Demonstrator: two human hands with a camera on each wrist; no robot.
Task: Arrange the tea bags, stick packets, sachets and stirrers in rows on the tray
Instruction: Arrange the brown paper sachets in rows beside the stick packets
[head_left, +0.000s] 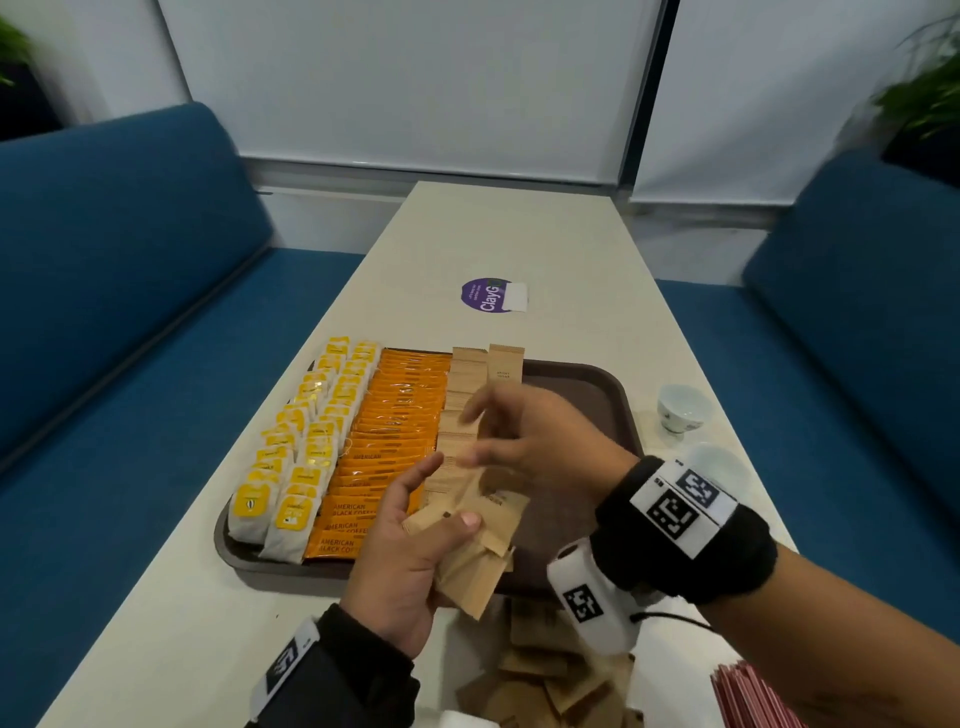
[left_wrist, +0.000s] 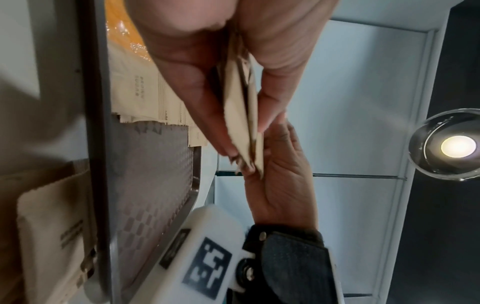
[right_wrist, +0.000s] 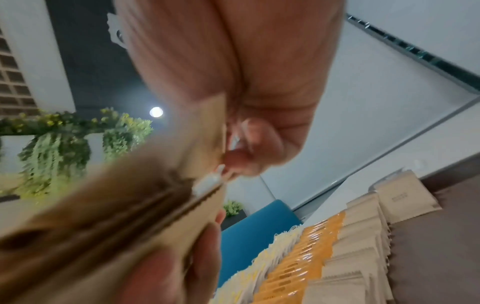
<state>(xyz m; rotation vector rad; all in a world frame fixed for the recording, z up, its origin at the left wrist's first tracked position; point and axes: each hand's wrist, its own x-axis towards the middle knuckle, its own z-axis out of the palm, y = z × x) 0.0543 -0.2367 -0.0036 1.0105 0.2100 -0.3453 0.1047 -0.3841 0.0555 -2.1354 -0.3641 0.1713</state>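
The left hand (head_left: 400, 551) grips a fanned stack of brown sachets (head_left: 475, 551) over the tray's (head_left: 597, 395) near edge; the right hand (head_left: 530, 441), blurred, seems to pinch its top sachet. On the tray lie orange packets (head_left: 384, 457) reading "AMERICAN BLACK COFFEE"; beyond it, a purple "ClayG" sticker (head_left: 485, 296).

- long cream-coloured rectangular table (head_left: 545, 244) runs straight away from the camera, round purple sticker (head_left: 485, 296) stuck near its middle
- deep blue upholstered bench sofa (head_left: 119, 249) on the left side, a matching blue upholstered bench (head_left: 857, 291) on the right
- pale white roller blinds (head_left: 405, 78) cover the far wall behind the table, a dark vertical frame strip (head_left: 652, 88) splitting them
- green leafy plants (head_left: 930, 98) in the far right corner, more trailing greenery (right_wrist: 54, 148) in the right wrist view
- round glowing ceiling lamp (left_wrist: 458, 147) overhead
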